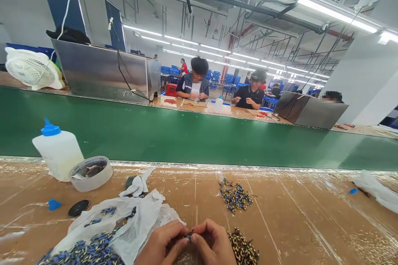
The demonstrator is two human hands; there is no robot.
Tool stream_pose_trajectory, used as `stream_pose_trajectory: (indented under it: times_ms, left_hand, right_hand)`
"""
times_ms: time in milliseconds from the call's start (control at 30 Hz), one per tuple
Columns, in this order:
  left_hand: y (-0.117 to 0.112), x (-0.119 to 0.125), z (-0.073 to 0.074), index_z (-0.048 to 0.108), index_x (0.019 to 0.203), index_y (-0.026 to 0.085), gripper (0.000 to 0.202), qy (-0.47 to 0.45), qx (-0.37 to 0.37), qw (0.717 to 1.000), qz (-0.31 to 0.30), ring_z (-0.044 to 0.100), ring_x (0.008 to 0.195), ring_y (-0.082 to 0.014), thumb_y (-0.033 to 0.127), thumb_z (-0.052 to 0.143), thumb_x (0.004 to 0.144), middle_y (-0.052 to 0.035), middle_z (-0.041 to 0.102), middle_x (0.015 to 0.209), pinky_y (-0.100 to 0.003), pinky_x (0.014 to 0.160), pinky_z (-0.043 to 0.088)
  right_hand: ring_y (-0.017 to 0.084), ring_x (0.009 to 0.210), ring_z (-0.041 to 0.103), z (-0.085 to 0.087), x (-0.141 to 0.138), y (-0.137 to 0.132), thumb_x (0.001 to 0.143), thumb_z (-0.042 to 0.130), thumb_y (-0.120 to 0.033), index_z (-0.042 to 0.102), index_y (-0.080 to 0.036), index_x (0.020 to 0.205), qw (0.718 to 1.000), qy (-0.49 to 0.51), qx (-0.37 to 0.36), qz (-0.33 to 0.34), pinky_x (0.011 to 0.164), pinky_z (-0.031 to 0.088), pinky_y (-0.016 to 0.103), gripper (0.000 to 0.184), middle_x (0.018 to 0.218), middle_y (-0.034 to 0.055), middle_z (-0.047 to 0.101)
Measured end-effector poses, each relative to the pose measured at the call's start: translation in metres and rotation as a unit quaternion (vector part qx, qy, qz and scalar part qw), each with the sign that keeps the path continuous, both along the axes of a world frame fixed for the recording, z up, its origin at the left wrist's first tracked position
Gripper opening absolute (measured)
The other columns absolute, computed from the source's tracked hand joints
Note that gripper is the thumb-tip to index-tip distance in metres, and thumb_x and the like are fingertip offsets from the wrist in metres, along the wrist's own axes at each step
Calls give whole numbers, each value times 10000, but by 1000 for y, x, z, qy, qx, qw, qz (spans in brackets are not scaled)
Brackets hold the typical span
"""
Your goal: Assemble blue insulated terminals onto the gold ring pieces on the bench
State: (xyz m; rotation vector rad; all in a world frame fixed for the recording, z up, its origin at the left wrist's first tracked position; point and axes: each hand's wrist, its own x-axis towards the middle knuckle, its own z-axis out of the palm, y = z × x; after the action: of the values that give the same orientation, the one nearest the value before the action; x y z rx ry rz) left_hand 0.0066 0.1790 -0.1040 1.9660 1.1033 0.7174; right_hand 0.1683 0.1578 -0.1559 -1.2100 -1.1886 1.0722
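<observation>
So the left hand (158,242) and right hand (219,242) were both curled in, fingertips pinched together on a tiny blue part (188,237) toward the table's near edge, which was out of view. Fingers covered most of it, so its shape was anyone's guess. The plastic bag (139,215) of blue-and-yellow pieces (88,250) got cut off toward the near left corner, and the right hand partly hid a dark-and-yellow pile (244,248).

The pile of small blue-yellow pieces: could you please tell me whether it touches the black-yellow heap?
Apart: the head view shows a strip of brown tabletop between the blue-yellow pile and the black-yellow heap.
</observation>
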Motion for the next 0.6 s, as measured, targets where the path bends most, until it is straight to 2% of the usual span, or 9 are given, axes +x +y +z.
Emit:
stream_pose_trajectory:
  times_ms: [167, 367, 600]
  left_hand:
    - [2, -1, 2, 629, 742, 203, 312, 34, 13, 999, -40, 576, 722, -185, 388, 453, 922, -26, 638, 747, -239, 659, 382]
    - [-1, -2, 1, 546, 678, 197, 325, 37, 31, 998, -51, 556, 705, -175, 356, 431, 936, -22, 616, 729, -232, 641, 374]
    - [-2, 0, 3, 541, 690, 192, 352, 35, 53, 996, -61, 557, 700, -167, 357, 375, 952, -24, 618, 729, -222, 630, 384]
  right_hand:
    - [153, 590, 556, 7, 0, -2, 741, 673, -497, 641, -141, 737, 1000, 17, 2, -1, 555, 401, 240, 358, 657, 42, 649]
    - [138, 593, 555, 13, 2, -3, 732, 698, -469, 635, -148, 735, 999, 32, -9, 26, 557, 394, 230, 327, 658, 21, 637]
    - [111, 498, 530, 4, 0, 1, 684, 703, -580, 585, -155, 775, 990, 108, -50, 72, 488, 387, 209, 450, 578, -5, 598]
